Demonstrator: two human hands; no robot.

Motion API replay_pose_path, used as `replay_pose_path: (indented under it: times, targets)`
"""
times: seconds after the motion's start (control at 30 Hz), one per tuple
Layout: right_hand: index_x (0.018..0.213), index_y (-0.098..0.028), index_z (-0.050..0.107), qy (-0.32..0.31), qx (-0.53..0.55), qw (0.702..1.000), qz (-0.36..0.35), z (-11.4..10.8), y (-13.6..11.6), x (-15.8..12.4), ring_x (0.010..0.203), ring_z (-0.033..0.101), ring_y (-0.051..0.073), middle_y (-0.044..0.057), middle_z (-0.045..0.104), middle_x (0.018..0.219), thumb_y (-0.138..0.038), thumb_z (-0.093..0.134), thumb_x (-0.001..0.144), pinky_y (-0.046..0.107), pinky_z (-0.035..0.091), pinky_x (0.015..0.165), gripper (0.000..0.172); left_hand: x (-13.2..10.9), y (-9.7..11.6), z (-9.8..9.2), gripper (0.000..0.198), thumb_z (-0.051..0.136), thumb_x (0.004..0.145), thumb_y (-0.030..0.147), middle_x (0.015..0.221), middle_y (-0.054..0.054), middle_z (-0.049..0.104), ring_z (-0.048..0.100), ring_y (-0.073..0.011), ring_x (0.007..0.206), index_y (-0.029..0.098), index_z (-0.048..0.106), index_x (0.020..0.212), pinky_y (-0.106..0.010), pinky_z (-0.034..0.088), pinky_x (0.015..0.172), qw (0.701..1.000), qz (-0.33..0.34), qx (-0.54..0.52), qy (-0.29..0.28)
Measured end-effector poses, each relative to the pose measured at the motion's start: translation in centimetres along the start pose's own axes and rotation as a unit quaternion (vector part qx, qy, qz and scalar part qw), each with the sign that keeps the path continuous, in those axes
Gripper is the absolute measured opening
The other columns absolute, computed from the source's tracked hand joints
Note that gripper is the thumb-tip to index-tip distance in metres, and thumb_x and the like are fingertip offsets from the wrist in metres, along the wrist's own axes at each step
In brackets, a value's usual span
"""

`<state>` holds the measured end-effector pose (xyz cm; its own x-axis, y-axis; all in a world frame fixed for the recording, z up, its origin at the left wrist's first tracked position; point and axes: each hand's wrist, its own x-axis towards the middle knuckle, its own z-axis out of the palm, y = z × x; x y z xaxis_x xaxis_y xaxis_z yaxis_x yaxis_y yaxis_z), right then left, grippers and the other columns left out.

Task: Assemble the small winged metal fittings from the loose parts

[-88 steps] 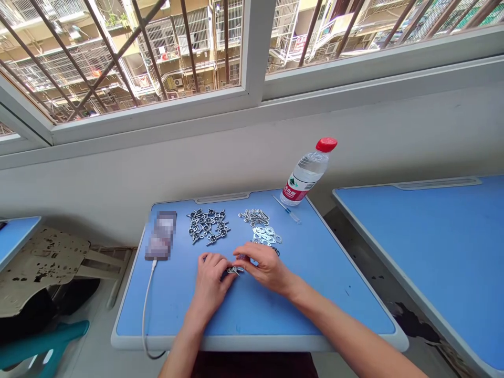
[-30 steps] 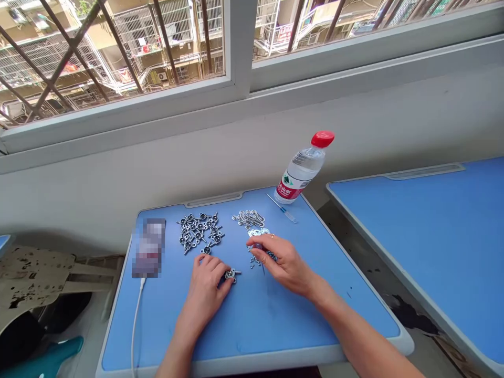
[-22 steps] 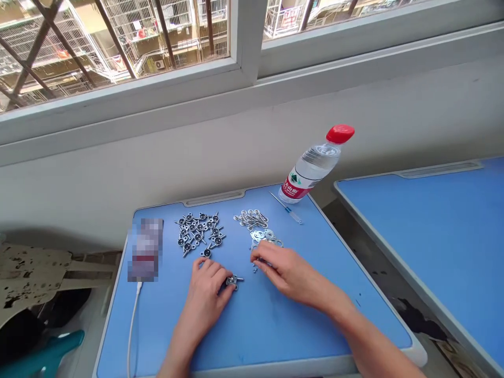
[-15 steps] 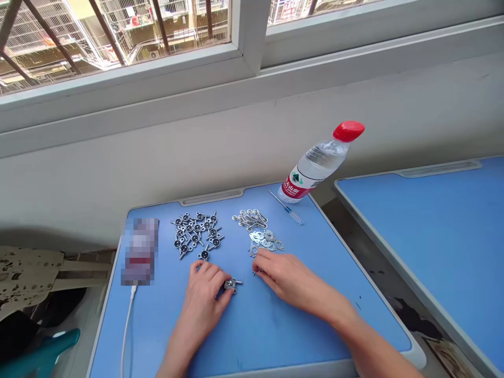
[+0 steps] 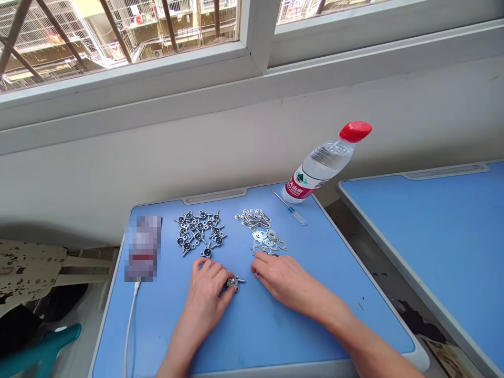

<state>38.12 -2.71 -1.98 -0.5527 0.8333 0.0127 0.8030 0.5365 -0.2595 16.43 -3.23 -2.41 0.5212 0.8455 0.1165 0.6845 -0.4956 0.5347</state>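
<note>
My left hand [image 5: 209,289] rests on the blue table and pinches a small metal fitting [image 5: 233,282] with a short stem between thumb and forefinger. The stem points right, toward my other hand. My right hand [image 5: 277,273] is closed, its thumb and fingertips together just in front of a pile of flat metal flange plates [image 5: 270,240]. Something tiny and dark shows at those fingertips, too small to name. Beyond my left hand lie several similar metal fittings [image 5: 200,226] with round black faces. Behind the plates is a heap of small silvery metal pieces with round ends [image 5: 254,218].
A blue-handled screwdriver [image 5: 291,210] lies beside a red-capped water bottle [image 5: 315,170] at the table's back right. On the left is a blurred-out phone-like object [image 5: 142,249] with a white cable [image 5: 131,320]. A second blue table [image 5: 429,220] stands across a gap.
The view has shifted slightly. My right hand has drawn a little left, toward the left hand, with its fingers still closed. My left hand keeps its hold on the metal fitting.
</note>
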Motion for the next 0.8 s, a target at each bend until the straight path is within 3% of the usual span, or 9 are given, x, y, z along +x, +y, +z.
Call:
replay_pose_path:
  times: [0.37,0.6,0.8]
  targets:
    - [0.089,-0.018,0.059,0.027,0.155,0.987,-0.035,0.8,-0.8,0.5,0.067,0.057,0.014,0.002,0.065,0.082,0.000,0.045,0.085,0.025,0.034,0.058,0.023,-0.1,0.1,0.3,0.008,0.065,0.085,0.016,0.080,0.001,0.063,0.055,-0.0186,0.081,0.021,0.061,0.090,-0.042,0.035,0.093,1.000,0.012,0.009,-0.004]
    - [0.084,-0.016,0.060,0.064,0.067,0.992,-0.082,2.2,-1.3,0.6,0.058,0.054,0.013,0.003,0.063,0.074,0.002,0.043,0.083,0.025,0.031,0.053,0.025,-0.2,0.1,0.4,0.009,0.065,0.085,0.015,0.081,0.001,0.063,0.056,-0.0185,0.082,0.022,0.062,0.092,-0.043,0.035,0.095,1.000,0.010,0.009,-0.004]
    - [0.087,-0.015,0.060,0.092,0.017,0.987,-0.129,1.9,-1.6,0.6,0.056,0.054,0.014,0.003,0.060,0.071,0.004,0.039,0.084,0.025,0.032,0.051,0.029,-0.3,0.2,0.4,0.006,0.062,0.086,0.016,0.079,0.001,0.062,0.055,-0.0181,0.081,0.021,0.060,0.085,-0.042,0.036,0.094,1.000,0.008,0.015,0.008]
